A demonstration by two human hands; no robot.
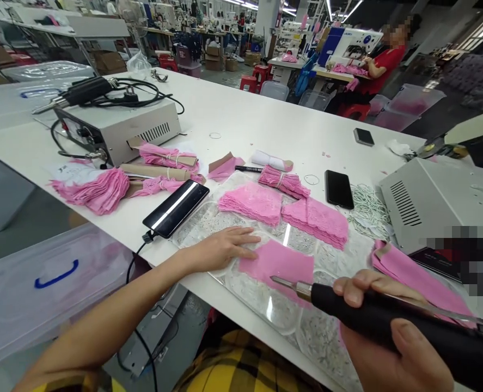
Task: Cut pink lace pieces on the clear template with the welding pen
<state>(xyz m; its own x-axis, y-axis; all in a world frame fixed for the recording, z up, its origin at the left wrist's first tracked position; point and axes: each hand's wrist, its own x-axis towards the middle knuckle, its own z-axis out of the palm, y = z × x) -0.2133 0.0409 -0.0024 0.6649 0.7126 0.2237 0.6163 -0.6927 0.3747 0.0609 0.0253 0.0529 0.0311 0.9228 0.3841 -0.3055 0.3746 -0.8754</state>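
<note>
The left hand is lying flat and loose, gripping nothing, its fingertips resting on the left edge of a pink fabric piece. The piece is spreading just to the right of that hand, on a clear board. The right hand is grasping a black handpiece, whose pointed metal tip is showing over the fabric; whether it is touching, I cannot tell. Beyond the left hand, two pink fabric stacks are sitting side by side, and a cabled smartphone is lying to its left. Beyond the right hand, a folded pink strip is lying.
</note>
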